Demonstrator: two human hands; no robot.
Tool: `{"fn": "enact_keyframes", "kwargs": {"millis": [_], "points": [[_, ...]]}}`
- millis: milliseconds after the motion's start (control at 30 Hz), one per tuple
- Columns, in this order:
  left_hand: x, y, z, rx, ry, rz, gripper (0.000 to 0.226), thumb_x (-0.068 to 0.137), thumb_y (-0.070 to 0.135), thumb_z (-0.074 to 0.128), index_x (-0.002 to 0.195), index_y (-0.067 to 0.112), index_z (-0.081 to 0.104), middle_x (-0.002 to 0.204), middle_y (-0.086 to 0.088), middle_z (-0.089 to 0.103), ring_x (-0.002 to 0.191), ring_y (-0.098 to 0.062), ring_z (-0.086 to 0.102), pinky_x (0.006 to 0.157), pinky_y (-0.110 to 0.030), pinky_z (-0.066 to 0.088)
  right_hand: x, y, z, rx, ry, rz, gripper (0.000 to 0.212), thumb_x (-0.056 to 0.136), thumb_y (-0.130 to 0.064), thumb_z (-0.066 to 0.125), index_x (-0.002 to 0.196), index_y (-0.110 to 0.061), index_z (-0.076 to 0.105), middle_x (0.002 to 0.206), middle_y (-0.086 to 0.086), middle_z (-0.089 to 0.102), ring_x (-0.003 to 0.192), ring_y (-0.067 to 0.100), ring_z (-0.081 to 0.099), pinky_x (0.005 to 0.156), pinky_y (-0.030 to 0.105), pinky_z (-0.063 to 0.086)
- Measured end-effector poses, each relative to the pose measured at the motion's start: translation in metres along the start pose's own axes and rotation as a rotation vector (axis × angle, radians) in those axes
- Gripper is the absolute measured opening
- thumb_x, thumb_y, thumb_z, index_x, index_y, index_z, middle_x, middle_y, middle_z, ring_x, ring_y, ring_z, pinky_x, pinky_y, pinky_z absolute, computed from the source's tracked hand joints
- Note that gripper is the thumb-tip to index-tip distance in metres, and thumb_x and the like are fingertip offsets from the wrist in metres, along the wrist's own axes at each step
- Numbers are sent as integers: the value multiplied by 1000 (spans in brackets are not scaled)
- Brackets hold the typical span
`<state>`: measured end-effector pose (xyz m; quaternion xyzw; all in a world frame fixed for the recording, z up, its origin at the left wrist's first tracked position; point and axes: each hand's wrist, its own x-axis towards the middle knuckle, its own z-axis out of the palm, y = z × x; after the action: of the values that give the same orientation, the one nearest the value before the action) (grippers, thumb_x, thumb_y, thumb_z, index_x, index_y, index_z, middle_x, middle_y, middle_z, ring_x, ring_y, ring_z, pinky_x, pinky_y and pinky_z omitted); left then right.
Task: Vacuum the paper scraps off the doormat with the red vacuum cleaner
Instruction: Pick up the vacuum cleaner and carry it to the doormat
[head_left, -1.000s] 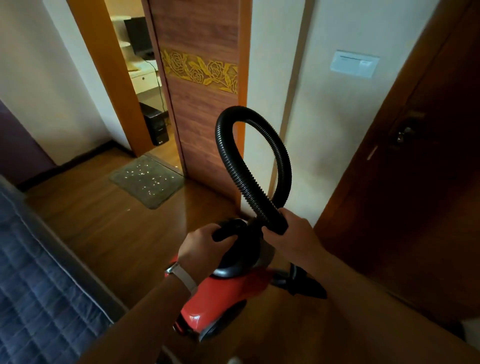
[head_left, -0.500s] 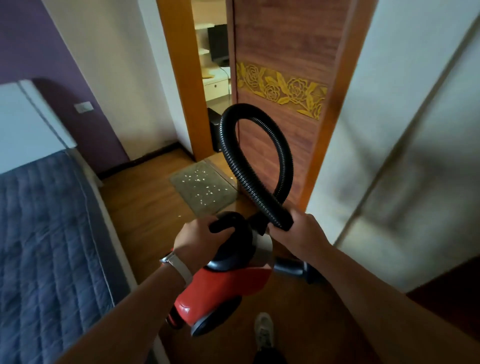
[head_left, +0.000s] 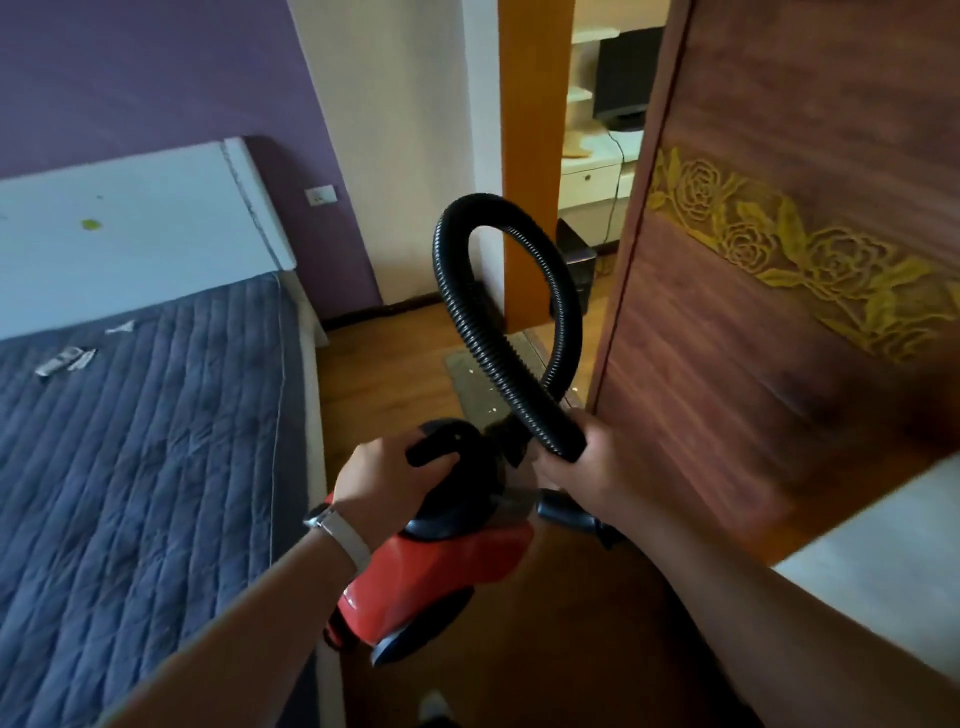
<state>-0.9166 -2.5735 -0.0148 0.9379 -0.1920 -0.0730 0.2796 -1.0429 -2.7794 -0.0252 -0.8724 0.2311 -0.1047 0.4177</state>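
Red plastic body with a black domed top, that's the red vacuum cleaner (head_left: 441, 577). It sits low in the middle of the view, tilted, right beside the edge of the bed (head_left: 130, 441). The left hand (head_left: 382, 483) has its fingers wrapped tight round the black carry handle (head_left: 431, 451) on top, and there's a pale watch strap (head_left: 340, 535) on that wrist. The right hand (head_left: 589, 467) is clenched round the lower end of the ribbed black hose (head_left: 454, 306), which curls up in one big loop above both hands and comes back down to the machine. A short black nozzle piece (head_left: 566, 514) pokes out just under the right forearm.

The doormat (head_left: 465, 384) is further ahead on the wooden floor (head_left: 384, 374), lying at the doorway and mostly hidden behind the hose loop. You can make out little pale paper scraps (head_left: 480, 371) scattered on it. The vacuum is well apart from the mat.

On the right is a dark wood door (head_left: 779, 415) with a carved gold rose band (head_left: 810, 260) across it, and an orange door frame (head_left: 530, 156) stands behind the hose. Through the gap you can see a white desk and a dark monitor (head_left: 623, 78). The bed on the left has a blue-grey quilted cover, a white headboard (head_left: 130, 223) and a few small bits (head_left: 62, 361) lying on it that I can't identify. Behind it is a purple wall (head_left: 156, 67) with a socket (head_left: 322, 196).
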Motion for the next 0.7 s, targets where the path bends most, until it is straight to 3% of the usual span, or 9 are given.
{"fn": "enact_keyframes", "kwargs": {"millis": [167,267,367,433,600,700], "points": [[89,-28,0,-43,-7,-57,23,77,54,73,88,34,71,66,14,60,61,-2,57,50,-23,43,97,-10,27,-7,-41,-1,20,85,-31,73,83,-34,54,61,-10,51,55,3,51,56,23,43],[154,-49,5,-72,-40,-65,24,77,54,72,90,35,72,69,14,63,62,0,58,50,-21,43,158,-24,49,-83,-76,13,17,89,-32,70,93,-34,53,63,-9,52,53,1,49,47,13,37],[224,-66,0,-105,-77,-70,25,77,55,71,93,35,74,74,8,68,68,-7,63,57,-27,51,224,-40,69,-97,-98,53,15,90,-35,68,100,-27,60,68,-7,55,56,3,51,47,14,34],[271,-75,-8,-118,-94,-72,26,77,55,71,91,34,73,74,8,68,69,-9,65,61,-31,55,268,-53,83,-78,-98,85,17,89,-35,69,101,-25,62,72,-7,57,62,7,55,52,16,40],[383,-87,-30,-154,-108,-68,25,77,56,72,91,36,71,77,11,68,70,-9,66,64,-34,59,366,-81,107,-20,-56,89,20,87,-34,71,104,-29,61,84,0,66,77,16,65,70,37,56],[440,-91,-39,-113,-109,-24,28,78,59,68,91,35,70,77,9,68,69,-9,65,62,-33,59,418,-92,113,-19,-50,91,24,87,-36,71,106,-29,59,88,-3,67,82,14,65,74,35,58]]}}
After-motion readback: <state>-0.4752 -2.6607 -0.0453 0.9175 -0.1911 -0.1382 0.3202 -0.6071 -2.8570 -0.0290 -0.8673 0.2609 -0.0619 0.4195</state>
